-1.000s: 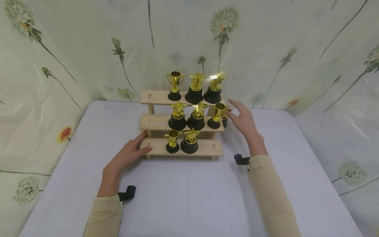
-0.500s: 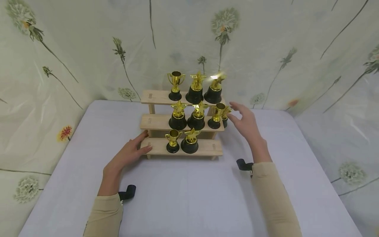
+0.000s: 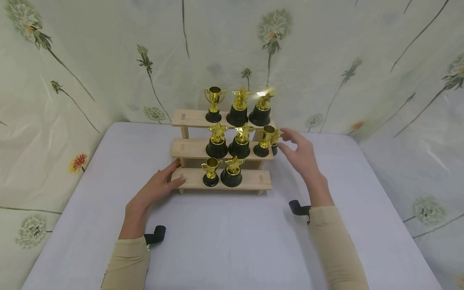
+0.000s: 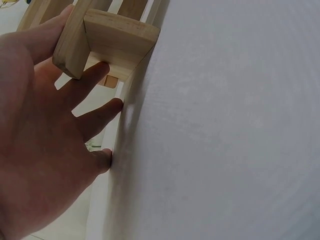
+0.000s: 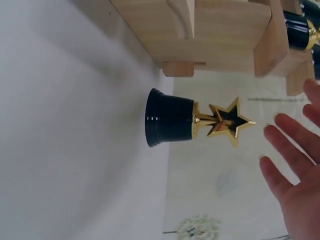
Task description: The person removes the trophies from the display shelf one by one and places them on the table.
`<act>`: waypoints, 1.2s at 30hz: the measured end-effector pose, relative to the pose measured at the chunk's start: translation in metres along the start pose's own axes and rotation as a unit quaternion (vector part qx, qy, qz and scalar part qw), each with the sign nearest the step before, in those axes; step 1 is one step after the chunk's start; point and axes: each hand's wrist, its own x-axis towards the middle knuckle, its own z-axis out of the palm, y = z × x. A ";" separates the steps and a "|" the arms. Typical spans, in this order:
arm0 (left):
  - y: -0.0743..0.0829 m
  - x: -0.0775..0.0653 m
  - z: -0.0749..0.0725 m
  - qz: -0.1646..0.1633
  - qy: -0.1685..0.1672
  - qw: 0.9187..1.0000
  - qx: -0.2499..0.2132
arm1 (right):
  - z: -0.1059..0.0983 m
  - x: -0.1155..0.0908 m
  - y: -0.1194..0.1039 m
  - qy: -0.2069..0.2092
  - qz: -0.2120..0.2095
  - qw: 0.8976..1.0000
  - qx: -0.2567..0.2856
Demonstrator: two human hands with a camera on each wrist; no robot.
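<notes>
Behind and beside the white table I see pale walls, perhaps of plastic sheet, printed with dandelions and a red flower.

Head cam: far-R star trophy partly behind cup, base prob. mostly

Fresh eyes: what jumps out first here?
Likely the gold-topped trophies lined up on the three-tier wooden stand. Then the lone star trophy standing on the white table beside the stand's right end, near the right hand. The left hand rests on the bottom shelf's left end.
</notes>
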 end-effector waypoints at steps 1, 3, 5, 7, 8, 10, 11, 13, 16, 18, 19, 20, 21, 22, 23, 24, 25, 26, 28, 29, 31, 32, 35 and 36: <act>0.000 0.000 0.000 -0.001 -0.001 1.000 0.001 | 0.000 -0.002 -0.001 -0.001 0.000 1.000 -0.001; 0.001 0.000 0.000 -0.004 -0.001 1.000 0.002 | 0.000 -0.005 -0.002 -0.002 -0.005 1.000 0.002; 0.001 0.000 0.000 -0.006 -0.002 1.000 0.003 | 0.000 -0.008 -0.004 -0.006 -0.004 1.000 -0.002; 0.001 0.000 0.000 -0.007 -0.002 1.000 0.005 | -0.001 -0.011 -0.006 -0.010 0.000 1.000 -0.004; 0.002 -0.001 0.000 -0.008 -0.002 1.000 0.005 | -0.001 -0.012 -0.008 -0.012 0.000 1.000 -0.004; 0.002 -0.001 0.000 -0.007 -0.002 1.000 0.006 | -0.001 -0.015 -0.009 -0.013 0.000 1.000 -0.005; 0.002 -0.001 0.000 -0.006 -0.002 1.000 0.006 | -0.002 -0.017 -0.010 -0.012 -0.002 1.000 -0.003; 0.001 -0.001 0.000 -0.004 -0.001 1.000 0.008 | -0.002 -0.019 -0.010 -0.010 -0.008 1.000 0.000; 0.000 0.000 0.000 -0.001 0.000 1.000 0.010 | -0.002 -0.022 -0.011 -0.007 -0.018 1.000 0.000; 0.000 0.000 0.000 -0.001 0.001 1.000 0.010 | -0.003 -0.024 -0.013 -0.008 -0.022 1.000 0.002; 0.000 0.000 0.000 -0.001 0.000 1.000 0.011 | -0.003 -0.025 -0.014 -0.007 -0.024 1.000 0.002; 0.000 0.000 0.000 -0.002 0.000 1.000 0.010 | -0.004 -0.026 -0.015 -0.006 -0.027 1.000 0.002; 0.001 0.000 0.000 -0.003 -0.001 1.000 0.009 | -0.004 -0.027 -0.016 -0.005 -0.029 1.000 0.002; 0.001 0.000 0.000 -0.003 -0.001 1.000 0.009 | -0.004 -0.028 -0.017 -0.005 -0.032 0.999 0.004; 0.002 0.000 0.000 -0.003 -0.001 1.000 0.008 | -0.005 -0.029 -0.018 -0.005 -0.034 0.999 0.003; 0.002 0.000 0.000 -0.003 0.000 1.000 0.009 | -0.005 -0.030 -0.019 -0.005 -0.037 0.999 0.003; 0.002 0.000 0.000 -0.003 0.000 1.000 0.008 | -0.005 -0.031 -0.020 -0.004 -0.039 0.999 0.002; 0.003 0.000 0.000 -0.003 0.000 1.000 0.008 | -0.005 -0.031 -0.021 -0.006 -0.041 0.999 0.002; 0.003 0.000 0.001 -0.003 0.002 1.000 0.008 | -0.005 -0.033 -0.024 -0.009 -0.045 0.999 0.003; 0.003 0.000 0.001 -0.004 0.002 1.000 0.008 | -0.005 -0.034 -0.025 -0.011 -0.046 0.999 0.002; 0.003 0.000 0.001 -0.006 0.001 1.000 0.009 | -0.005 -0.035 -0.028 -0.015 -0.052 0.999 0.005; 0.003 0.000 0.001 -0.007 0.001 1.000 0.009 | -0.005 -0.036 -0.030 -0.018 -0.056 0.998 0.008; 0.002 0.000 0.001 -0.007 0.001 1.000 0.010 | -0.005 -0.037 -0.034 -0.025 -0.068 0.997 0.017; 0.002 0.000 0.001 -0.007 0.001 1.000 0.010 | -0.005 -0.038 -0.035 -0.027 -0.073 0.997 0.022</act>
